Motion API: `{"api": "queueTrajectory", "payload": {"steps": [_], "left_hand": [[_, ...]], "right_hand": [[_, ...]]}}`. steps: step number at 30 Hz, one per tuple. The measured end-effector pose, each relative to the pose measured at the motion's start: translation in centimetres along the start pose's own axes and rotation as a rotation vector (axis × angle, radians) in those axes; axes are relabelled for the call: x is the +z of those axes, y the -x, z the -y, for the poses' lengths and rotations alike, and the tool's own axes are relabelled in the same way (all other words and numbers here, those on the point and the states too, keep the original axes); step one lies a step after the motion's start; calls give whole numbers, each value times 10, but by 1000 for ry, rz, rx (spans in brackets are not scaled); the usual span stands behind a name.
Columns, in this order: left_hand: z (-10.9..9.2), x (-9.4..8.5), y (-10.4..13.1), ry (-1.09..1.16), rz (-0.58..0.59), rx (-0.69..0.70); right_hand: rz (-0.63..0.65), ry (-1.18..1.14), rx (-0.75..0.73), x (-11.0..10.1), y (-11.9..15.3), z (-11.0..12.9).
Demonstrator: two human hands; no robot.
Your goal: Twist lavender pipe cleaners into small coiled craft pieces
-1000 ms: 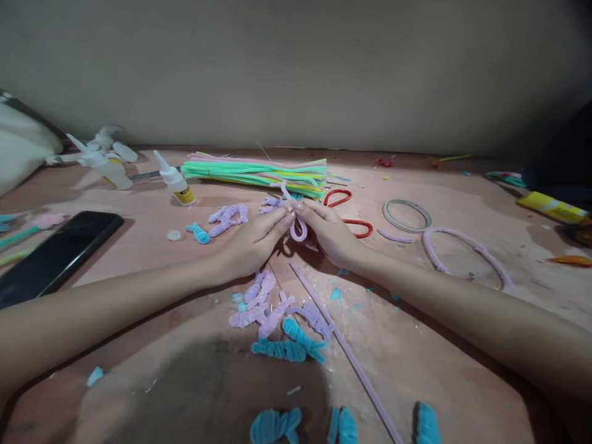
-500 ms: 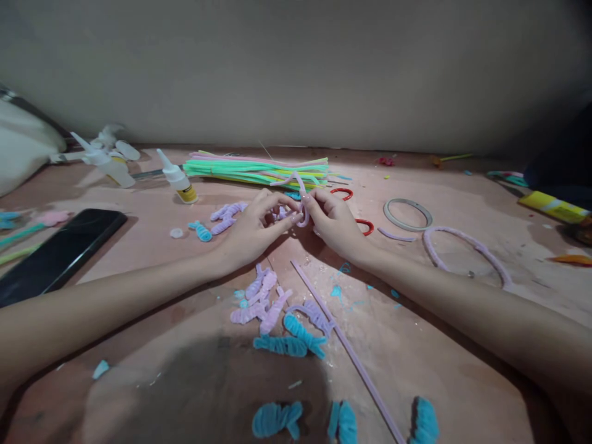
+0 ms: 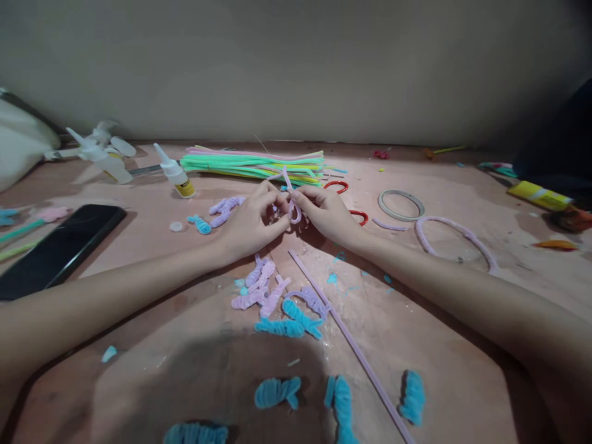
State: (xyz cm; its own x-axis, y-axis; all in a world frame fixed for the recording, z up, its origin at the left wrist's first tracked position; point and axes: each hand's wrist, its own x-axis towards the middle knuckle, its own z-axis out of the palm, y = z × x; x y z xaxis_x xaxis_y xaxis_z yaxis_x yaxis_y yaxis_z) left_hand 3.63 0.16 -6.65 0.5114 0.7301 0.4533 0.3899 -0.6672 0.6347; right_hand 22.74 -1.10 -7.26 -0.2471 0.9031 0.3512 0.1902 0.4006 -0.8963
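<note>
Between my fingertips is a light purple pipe cleaner (image 3: pixel 296 214), bent into a small loop with its free end sticking up. My left hand (image 3: pixel 259 216) pinches it from the left, and my right hand (image 3: pixel 324 213) grips it from the right with thumb and forefinger. Just below my hands lies a cluster of coiled purple pieces (image 3: pixel 261 287). Coiled blue pieces (image 3: pixel 291 324) sit nearer to me. A straight purple pipe cleaner (image 3: pixel 351 345) runs diagonally across the table. Red-handled scissors (image 3: pixel 358 216) lie partly hidden behind my right hand.
Behind my hands lies a bundle of coloured pipe cleaners (image 3: pixel 250 165). Glue bottles (image 3: pixel 178 176) stand at the back left, near a black phone (image 3: pixel 65 246). To the right are a tape roll (image 3: pixel 401 205), a purple ring (image 3: pixel 456 228) and a yellow tube (image 3: pixel 539 194).
The whole view has shifted slightly, bringing another blue coil into sight at the bottom. The free end of the held pipe cleaner now points more upright; both hands still pinch it.
</note>
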Motion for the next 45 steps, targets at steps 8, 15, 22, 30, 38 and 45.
{"api": "queueTrajectory", "payload": {"steps": [8, 15, 22, 30, 38, 45], "left_hand": [[3, 1, -3, 7, 28, -103], [5, -2, -9, -141, 56, 5], [4, -4, -9, -138, 159, -47], [10, -2, -9, -78, 121, -72], [5, -4, -8, -165, 106, -58], [1, -4, -7, -235, 62, -108]], "right_hand": [[-20, 57, 21, 0, -1, -4], [-28, 300, -46, 2, 0, 3], [-50, 375, -78, 1, -1, 1], [-42, 131, -24, 0, -7, -8], [-68, 52, 15, 2, -6, -13], [-123, 127, 50, 1, -7, -21]]}}
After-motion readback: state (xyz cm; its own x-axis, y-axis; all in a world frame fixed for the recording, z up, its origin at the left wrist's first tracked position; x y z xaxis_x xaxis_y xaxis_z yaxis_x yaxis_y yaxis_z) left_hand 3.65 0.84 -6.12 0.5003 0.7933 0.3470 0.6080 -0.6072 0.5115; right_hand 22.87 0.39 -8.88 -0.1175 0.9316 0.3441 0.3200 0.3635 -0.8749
